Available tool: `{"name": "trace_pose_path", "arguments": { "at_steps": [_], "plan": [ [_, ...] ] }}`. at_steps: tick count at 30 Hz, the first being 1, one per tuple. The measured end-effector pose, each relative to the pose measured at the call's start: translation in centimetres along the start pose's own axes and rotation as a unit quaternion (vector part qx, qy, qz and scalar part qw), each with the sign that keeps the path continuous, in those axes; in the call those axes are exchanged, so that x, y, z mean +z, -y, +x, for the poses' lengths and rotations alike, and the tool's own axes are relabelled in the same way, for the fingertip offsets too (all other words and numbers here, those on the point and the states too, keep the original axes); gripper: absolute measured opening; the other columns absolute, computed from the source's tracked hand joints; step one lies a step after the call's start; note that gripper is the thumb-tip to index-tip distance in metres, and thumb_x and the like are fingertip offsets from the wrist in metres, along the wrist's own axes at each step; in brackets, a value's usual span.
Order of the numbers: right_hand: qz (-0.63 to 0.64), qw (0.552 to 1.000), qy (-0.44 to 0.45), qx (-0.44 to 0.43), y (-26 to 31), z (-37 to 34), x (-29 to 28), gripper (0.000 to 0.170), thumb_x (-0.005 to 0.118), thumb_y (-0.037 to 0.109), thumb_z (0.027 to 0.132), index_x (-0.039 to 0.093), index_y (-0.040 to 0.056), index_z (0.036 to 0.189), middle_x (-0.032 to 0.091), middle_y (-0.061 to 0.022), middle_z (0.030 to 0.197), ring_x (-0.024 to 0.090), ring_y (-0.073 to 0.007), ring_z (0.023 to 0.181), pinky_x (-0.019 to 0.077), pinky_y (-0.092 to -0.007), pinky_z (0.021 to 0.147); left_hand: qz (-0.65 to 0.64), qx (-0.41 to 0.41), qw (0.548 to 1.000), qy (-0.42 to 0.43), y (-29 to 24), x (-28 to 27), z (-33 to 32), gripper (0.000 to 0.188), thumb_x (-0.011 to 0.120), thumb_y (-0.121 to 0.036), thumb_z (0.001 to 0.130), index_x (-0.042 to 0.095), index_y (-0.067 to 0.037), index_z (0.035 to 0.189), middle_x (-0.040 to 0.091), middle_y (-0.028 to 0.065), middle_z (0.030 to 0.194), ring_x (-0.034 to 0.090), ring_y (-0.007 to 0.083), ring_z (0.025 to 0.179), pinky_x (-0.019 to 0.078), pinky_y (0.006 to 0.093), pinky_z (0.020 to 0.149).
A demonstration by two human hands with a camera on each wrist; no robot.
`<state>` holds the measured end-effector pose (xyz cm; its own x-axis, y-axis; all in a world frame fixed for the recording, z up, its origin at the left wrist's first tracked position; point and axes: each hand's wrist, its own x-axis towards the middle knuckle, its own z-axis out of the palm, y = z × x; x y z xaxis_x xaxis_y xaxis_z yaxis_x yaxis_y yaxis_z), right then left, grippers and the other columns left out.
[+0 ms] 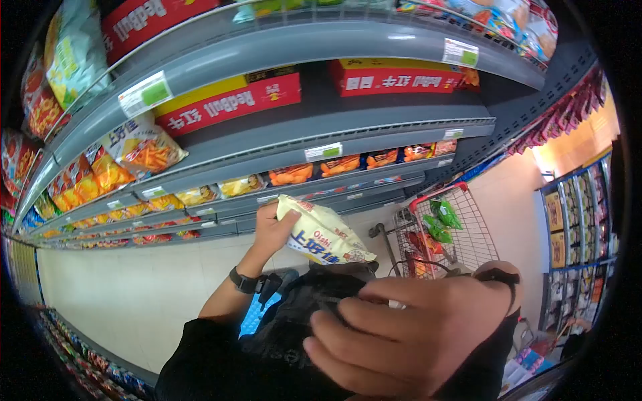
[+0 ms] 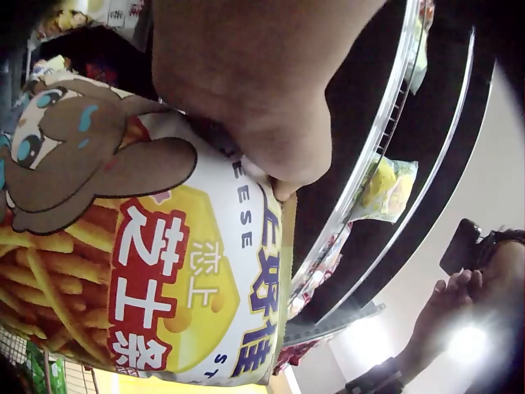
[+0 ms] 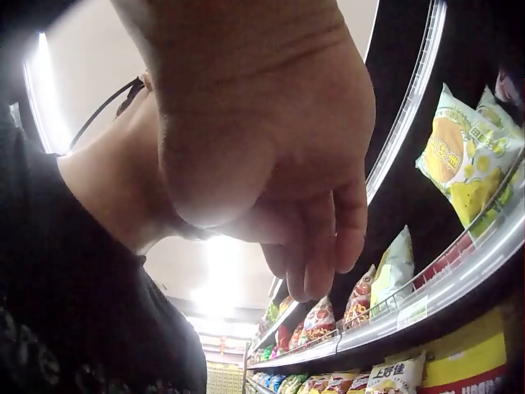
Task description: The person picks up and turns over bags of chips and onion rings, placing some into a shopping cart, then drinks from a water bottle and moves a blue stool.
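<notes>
Pale yellow plastic makes up the bag [image 1: 328, 235], and it hangs in the left hand [image 1: 271, 227], whose grip is narrow: thumb and fingers pinch it near its upper left end in the head view. From that grip the long axis slants down and to the right, so nearly all of the bag lies on the person's right of the fingers, its free end aimed roughly at the cart [image 1: 428, 198]. That seems the relation any move would turn on: the held end is the one farther from the cart, and the free end is near its wire side yet apart from it. Green packs [image 1: 447, 214] already lie in the cart. The shelf [image 1: 401, 137] runs beyond the bag, on the side away from the body. The right hand [image 1: 414, 327] is raised close to the head camera, well apart from the bag, its fingers loosely bent with nothing visible in them; it is on the cart's side, but the left hand alone has the bag.
</notes>
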<state>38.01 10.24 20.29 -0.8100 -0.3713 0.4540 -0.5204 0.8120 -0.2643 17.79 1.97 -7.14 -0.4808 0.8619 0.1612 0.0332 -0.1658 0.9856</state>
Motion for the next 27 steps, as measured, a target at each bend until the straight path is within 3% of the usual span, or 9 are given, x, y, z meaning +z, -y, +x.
{"name": "trace_pose_path", "arguments": {
  "at_steps": [6, 11, 13, 15, 17, 19, 22, 23, 27],
  "plan": [
    [-0.055, 0.998, -0.026, -0.020, -0.1, -1.8, -0.2, 0.031, 0.054, 0.023, 0.084, 0.063, -0.0011, 0.101, 0.063, -0.0088, 0.096, 0.059, -0.0138, 0.071, 0.0467, -0.0231, 0.063, 0.035, 0.000, 0.999, 0.009, 0.2, 1.8, 0.7, 0.016, 0.055, -0.002, 0.083, 0.068, 0.005, 0.091, 0.068, 0.0080, 0.083, 0.063, 0.0109, 0.071, 0.0498, 0.0246, 0.062],
    [-0.046, 0.999, -0.019, -0.008, 0.8, -4.4, -0.8, 0.040, 0.046, 0.026, 0.087, 0.057, -0.0030, 0.112, 0.059, -0.0084, 0.097, 0.058, -0.0169, 0.076, 0.0454, -0.0274, 0.066, 0.065, 0.017, 0.998, 0.010, 0.7, 3.7, 0.9, 0.019, 0.061, -0.013, 0.086, 0.068, 0.004, 0.090, 0.066, 0.0054, 0.081, 0.060, 0.0098, 0.070, 0.0478, 0.0251, 0.062],
    [-0.126, 0.984, -0.120, -0.030, 1.3, -5.4, -0.5, 0.021, 0.055, 0.022, 0.081, 0.058, 0.0015, 0.083, 0.053, -0.0024, 0.069, 0.051, -0.0130, 0.057, 0.0412, -0.0272, 0.053, 0.085, 0.017, 0.996, 0.006, 0.9, 4.5, 0.6, 0.017, 0.061, -0.014, 0.085, 0.068, 0.002, 0.087, 0.065, 0.0036, 0.079, 0.058, 0.0094, 0.069, 0.0470, 0.0257, 0.062],
    [-0.090, 0.988, -0.125, -0.023, 1.5, -7.2, -1.3, 0.021, 0.056, 0.022, 0.083, 0.057, 0.0020, 0.088, 0.055, -0.0042, 0.073, 0.052, -0.0151, 0.062, 0.0423, -0.0301, 0.057, 0.053, 0.031, 0.998, -0.014, 1.2, 6.2, 0.9, 0.016, 0.061, -0.012, 0.084, 0.068, 0.002, 0.086, 0.066, 0.0037, 0.081, 0.058, 0.0104, 0.070, 0.0475, 0.0278, 0.065],
    [-0.063, 0.992, -0.110, 0.015, 1.8, -9.3, -1.7, 0.028, 0.059, 0.024, 0.083, 0.056, 0.0017, 0.099, 0.060, -0.0086, 0.083, 0.057, -0.0208, 0.072, 0.0458, -0.0351, 0.064, 0.019, 0.038, 0.999, 0.004, 3.0, 7.2, 1.0, 0.019, 0.062, -0.014, 0.085, 0.067, 0.004, 0.089, 0.067, 0.0075, 0.084, 0.060, 0.0117, 0.074, 0.0484, 0.0286, 0.068],
    [0.009, 0.991, -0.087, 0.099, 1.1, -12.3, -1.7, 0.060, 0.070, 0.028, 0.075, 0.049, -0.0015, 0.123, 0.061, -0.0146, 0.104, 0.061, -0.0322, 0.094, 0.0495, -0.0413, 0.077, -0.021, 0.014, 0.999, 0.034, 2.2, 10.2, 1.2, 0.024, 0.063, -0.019, 0.086, 0.064, 0.004, 0.094, 0.066, 0.0083, 0.087, 0.060, 0.0137, 0.080, 0.0488, 0.0297, 0.072],
    [0.087, 0.939, -0.263, 0.205, -1.5, -19.9, 0.4, 0.061, 0.066, 0.021, 0.081, 0.042, 0.0015, 0.133, 0.059, -0.0157, 0.107, 0.059, -0.0281, 0.095, 0.0461, -0.0398, 0.080, 0.035, 0.041, 0.998, 0.019, 3.5, 12.6, 2.1, 0.029, 0.060, -0.022, 0.089, 0.063, 0.005, 0.099, 0.065, 0.0092, 0.091, 0.061, 0.0175, 0.083, 0.0502, 0.0323, 0.074],
    [0.049, 0.919, -0.276, 0.277, -1.1, -22.8, 0.8, 0.078, 0.075, 0.021, 0.074, 0.035, 0.0036, 0.139, 0.053, -0.0200, 0.120, 0.053, -0.0348, 0.112, 0.0427, -0.0438, 0.092, -0.035, 0.023, 0.995, 0.086, 2.7, 14.0, 2.1, 0.030, 0.059, -0.021, 0.090, 0.060, 0.006, 0.103, 0.064, 0.0124, 0.096, 0.061, 0.0189, 0.085, 0.0503, 0.0322, 0.076],
    [0.052, 0.831, -0.247, 0.496, 0.4, -32.9, 5.5, 0.094, 0.078, 0.032, 0.071, 0.027, -0.0044, 0.140, 0.037, -0.0249, 0.139, 0.037, -0.0363, 0.130, 0.0293, -0.0417, 0.109, -0.062, -0.023, 0.997, 0.043, 4.1, 19.7, 2.9, 0.029, 0.056, -0.017, 0.092, 0.058, 0.010, 0.101, 0.064, 0.0170, 0.094, 0.064, 0.0204, 0.080, 0.0528, 0.0329, 0.074]
  ]
}}
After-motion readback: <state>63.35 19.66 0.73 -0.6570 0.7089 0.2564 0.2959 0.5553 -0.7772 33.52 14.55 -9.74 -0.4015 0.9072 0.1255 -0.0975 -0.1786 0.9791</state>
